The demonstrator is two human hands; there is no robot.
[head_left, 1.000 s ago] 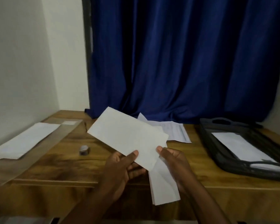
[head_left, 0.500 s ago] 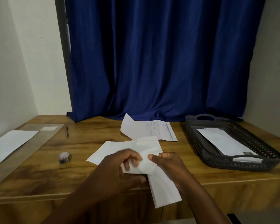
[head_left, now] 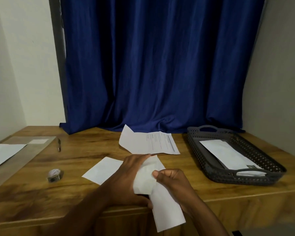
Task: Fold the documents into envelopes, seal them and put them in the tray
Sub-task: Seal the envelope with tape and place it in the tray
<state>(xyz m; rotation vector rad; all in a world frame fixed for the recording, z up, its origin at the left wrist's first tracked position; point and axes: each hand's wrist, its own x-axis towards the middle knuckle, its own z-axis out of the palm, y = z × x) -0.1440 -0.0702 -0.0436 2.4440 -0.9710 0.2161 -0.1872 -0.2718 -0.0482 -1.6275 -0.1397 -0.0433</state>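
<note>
Two bare forearms, two bare hands.
Left hand (head_left: 126, 181) and right hand (head_left: 173, 180): no sleeves, rings, watch or gloves visible; short nails.

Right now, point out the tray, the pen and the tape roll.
tray (head_left: 272, 178): head view, near right rim.
pen (head_left: 59, 144): head view, middle of barrel.
tape roll (head_left: 55, 175): head view, top of roll.
</note>
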